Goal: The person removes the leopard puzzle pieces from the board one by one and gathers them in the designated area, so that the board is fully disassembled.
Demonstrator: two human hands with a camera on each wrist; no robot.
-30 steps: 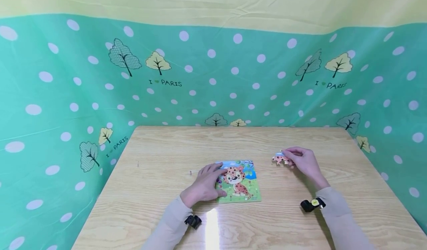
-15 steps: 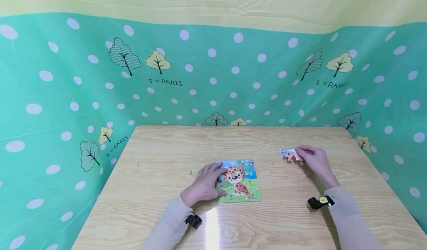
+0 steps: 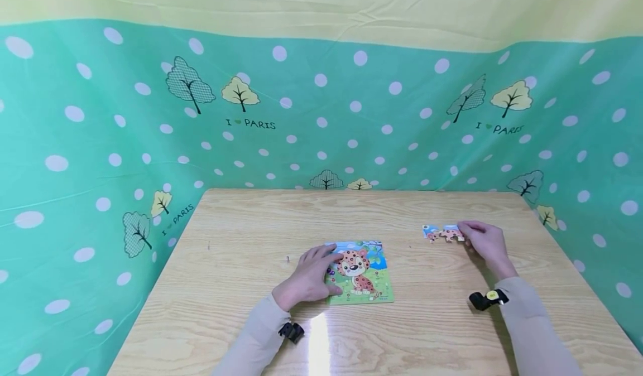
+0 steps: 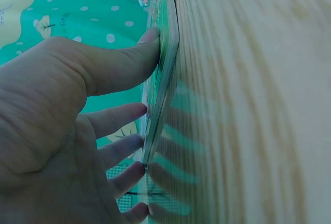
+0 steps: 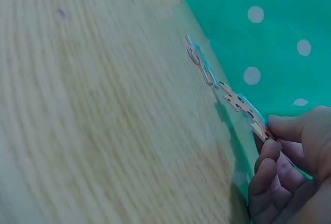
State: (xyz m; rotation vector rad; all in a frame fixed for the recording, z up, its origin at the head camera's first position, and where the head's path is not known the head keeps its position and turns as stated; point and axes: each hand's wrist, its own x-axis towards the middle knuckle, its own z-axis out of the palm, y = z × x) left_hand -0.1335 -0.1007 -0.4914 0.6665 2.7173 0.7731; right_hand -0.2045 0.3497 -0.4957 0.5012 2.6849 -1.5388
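Observation:
A square leopard-picture puzzle board [image 3: 361,281] lies flat on the table. My left hand [image 3: 313,273] rests at its left side, fingers spread over the edge; the left wrist view shows the thumb [image 4: 124,66] on the board's face. Farther right, my right hand [image 3: 484,242] pinches a spotted pink puzzle piece [image 3: 450,233] between thumb and fingers. That piece [image 5: 240,105] is tilted close over the table in the right wrist view. Just left of it is a second puzzle piece [image 3: 430,231] with blue and an ear on it, a narrow gap between them.
The wooden table [image 3: 261,214] carries small dark specks, one a bit left of the board. Behind and beside it hangs a green dotted curtain [image 3: 321,102]. Both wrists wear black camera straps [image 3: 291,331].
My right hand has moved right along the table, drawing the spotted piece with it. The piece with the ear now shows separately at its left. My left hand and the board stay put.

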